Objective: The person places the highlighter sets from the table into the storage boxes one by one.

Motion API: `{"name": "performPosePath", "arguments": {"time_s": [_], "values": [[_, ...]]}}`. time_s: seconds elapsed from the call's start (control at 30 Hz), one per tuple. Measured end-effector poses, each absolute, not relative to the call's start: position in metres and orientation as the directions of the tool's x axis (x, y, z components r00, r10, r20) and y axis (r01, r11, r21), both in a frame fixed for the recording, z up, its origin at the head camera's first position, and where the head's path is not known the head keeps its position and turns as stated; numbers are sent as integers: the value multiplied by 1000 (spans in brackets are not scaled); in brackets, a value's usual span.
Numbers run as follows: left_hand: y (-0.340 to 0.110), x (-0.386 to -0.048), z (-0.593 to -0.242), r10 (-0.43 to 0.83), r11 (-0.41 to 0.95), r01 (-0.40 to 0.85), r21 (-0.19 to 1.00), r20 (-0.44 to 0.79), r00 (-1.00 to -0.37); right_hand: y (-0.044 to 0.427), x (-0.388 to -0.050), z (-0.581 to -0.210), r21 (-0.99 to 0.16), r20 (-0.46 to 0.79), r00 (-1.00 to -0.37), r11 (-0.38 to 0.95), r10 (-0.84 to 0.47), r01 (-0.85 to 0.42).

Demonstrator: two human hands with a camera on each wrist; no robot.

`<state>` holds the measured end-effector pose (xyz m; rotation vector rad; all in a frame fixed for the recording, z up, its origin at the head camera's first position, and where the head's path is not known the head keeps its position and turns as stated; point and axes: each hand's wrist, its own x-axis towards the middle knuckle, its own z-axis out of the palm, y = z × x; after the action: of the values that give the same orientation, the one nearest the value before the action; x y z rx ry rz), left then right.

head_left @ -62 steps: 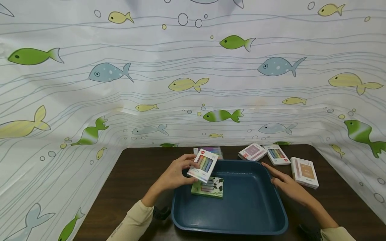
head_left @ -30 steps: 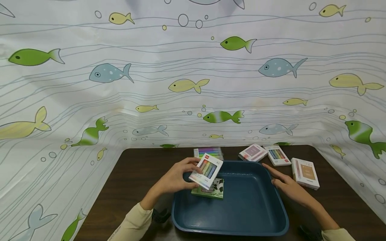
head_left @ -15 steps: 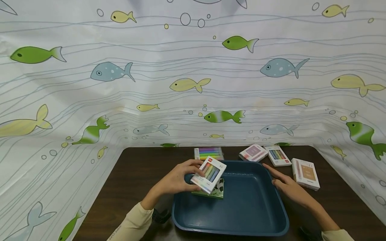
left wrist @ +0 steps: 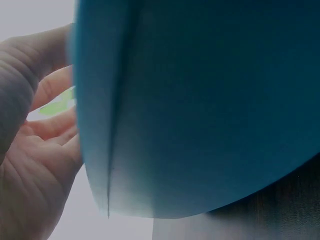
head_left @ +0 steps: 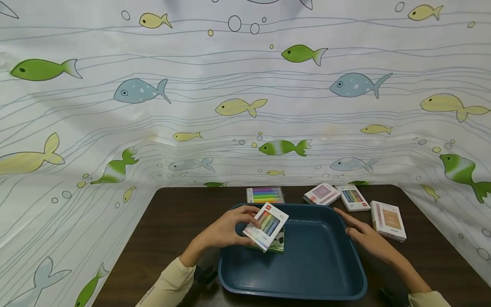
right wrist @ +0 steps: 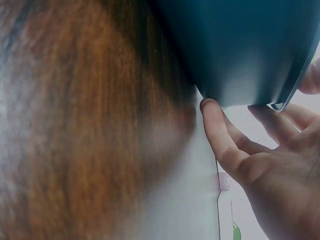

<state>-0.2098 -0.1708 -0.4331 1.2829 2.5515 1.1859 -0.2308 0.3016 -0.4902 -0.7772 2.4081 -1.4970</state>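
Observation:
My left hand [head_left: 230,228] holds a white window box of coloured pens [head_left: 266,226] by its left side, tilted, above the left part of a blue plastic tray [head_left: 307,273]. Beneath that box, a green box with a panda print [head_left: 279,244] lies in the tray, partly covered. My right hand [head_left: 370,238] rests against the tray's right side near the far corner, its fingers fairly straight. In the right wrist view, fingers [right wrist: 220,135] touch the outside of the tray wall. The tray's outer wall [left wrist: 190,110] hides the fingertips and the held box in the left wrist view.
Behind the tray lies a clear pack of bright coloured pens [head_left: 264,195]. Farther right are a white and pink box [head_left: 322,194], another white window box of pens [head_left: 353,197] and a white box with a tan panel [head_left: 388,220]. A fish-print sheet [head_left: 245,85] surrounds the dark wooden table [head_left: 153,256].
My left hand has brought the window box slightly right and toward me, covering more of the panda box and uncovering the clear pen pack behind. My right hand stays at the tray's side.

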Motion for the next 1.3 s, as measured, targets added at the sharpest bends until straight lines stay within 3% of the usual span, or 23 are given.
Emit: {"name": "performPosePath", "arguments": {"time_s": [0.5, 1.3], "values": [[-172, -207, -432, 675, 447, 623, 643, 215, -706, 301, -235, -490, -883, 122, -820, 316, -559, -347], [-184, -205, -426, 672, 468, 592, 657, 171, -721, 301, -232, -491, -874, 118, -832, 340, -543, -346]]}}
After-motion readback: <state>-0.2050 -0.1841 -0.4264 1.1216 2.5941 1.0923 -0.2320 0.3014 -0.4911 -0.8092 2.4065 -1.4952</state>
